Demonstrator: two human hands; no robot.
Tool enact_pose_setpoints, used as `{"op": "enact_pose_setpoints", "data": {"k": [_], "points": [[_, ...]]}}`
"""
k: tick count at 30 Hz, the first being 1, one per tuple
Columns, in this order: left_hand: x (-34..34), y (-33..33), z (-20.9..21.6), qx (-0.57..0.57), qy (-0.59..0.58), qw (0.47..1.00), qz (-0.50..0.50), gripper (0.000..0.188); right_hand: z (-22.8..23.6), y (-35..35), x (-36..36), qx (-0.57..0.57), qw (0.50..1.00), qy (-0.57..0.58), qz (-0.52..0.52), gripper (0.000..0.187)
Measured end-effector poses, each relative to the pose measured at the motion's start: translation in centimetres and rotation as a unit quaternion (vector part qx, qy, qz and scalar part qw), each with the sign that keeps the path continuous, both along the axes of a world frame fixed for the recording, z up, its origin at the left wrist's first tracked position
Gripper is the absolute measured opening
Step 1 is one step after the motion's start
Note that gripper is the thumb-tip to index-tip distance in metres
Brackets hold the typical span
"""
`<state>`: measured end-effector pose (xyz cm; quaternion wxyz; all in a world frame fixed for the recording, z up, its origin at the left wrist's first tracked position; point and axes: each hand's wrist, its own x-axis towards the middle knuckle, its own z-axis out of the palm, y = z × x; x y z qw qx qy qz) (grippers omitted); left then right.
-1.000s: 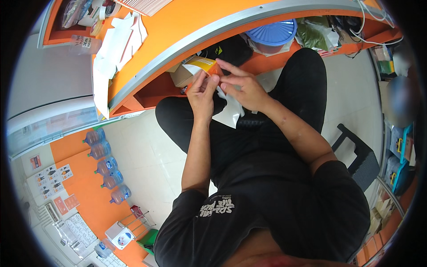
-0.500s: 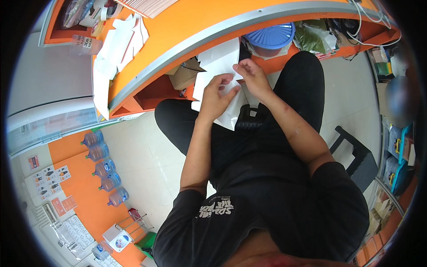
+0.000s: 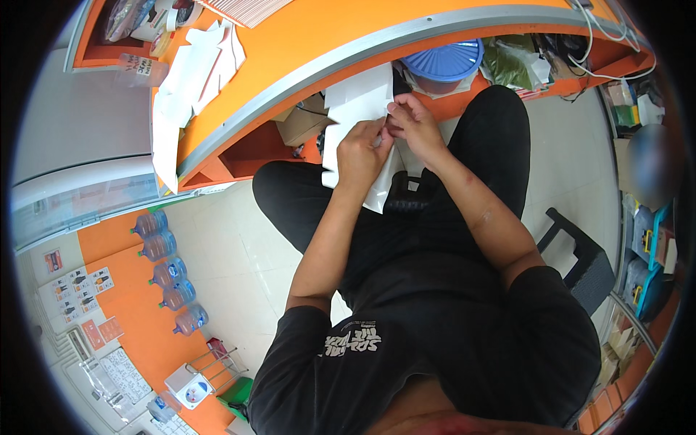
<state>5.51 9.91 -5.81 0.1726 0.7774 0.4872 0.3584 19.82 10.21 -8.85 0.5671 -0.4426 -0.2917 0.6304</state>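
Water jugs (image 3: 170,272) in a row beside the orange wall (image 3: 130,312), over on the left.
Across from me, a round tub with a ribbed blue lid (image 3: 444,58) sits on the shelf (image 3: 462,100) under the curved orange counter (image 3: 326,38), a green packet (image 3: 506,61) just beside it; a white cable (image 3: 610,75) dangles farther right, and a black stool (image 3: 591,272) stands on the pale tiled floor (image 3: 246,243).

This looks like a small shop or shop office. A curved orange bench (image 3: 290,36) with a packed shelf (image 3: 250,151) beneath, a wall poster (image 3: 75,296) and big water bottles (image 3: 170,272) suggest it.
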Motion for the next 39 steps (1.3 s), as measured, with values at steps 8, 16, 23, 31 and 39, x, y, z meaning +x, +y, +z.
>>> {"op": "enact_pose_setpoints", "data": {"k": [8, 16, 23, 31, 39], "points": [[-1.6, 0.5, -0.1, -0.319, -0.243, 0.915, 0.039, 0.025, 2.0, 0.1, 2.0, 0.198, 0.914, -0.353, -0.008, 0.016], [-2.0, 0.6, 0.3, -0.383, -0.292, 0.876, 0.019, 0.027, 2.3, -0.1, 1.4, 0.252, 0.891, -0.377, -0.03, 0.012], [-1.8, 0.6, 0.0, -0.388, -0.342, 0.856, 0.012, 0.027, 2.8, -0.3, 1.2, 0.224, 0.919, -0.324, -0.027, 0.013], [-1.4, 0.5, 0.9, -0.423, -0.378, 0.823, 0.035, 0.028, 2.2, -0.5, 0.6, 0.157, 0.96, -0.232, 0.006, 0.011], [-1.6, 0.6, -1.1, -0.441, -0.516, 0.734, -0.005, 0.029, 3.5, -1.1, -0.6, 0.157, 0.953, -0.25, -0.058, 0.011]]}}
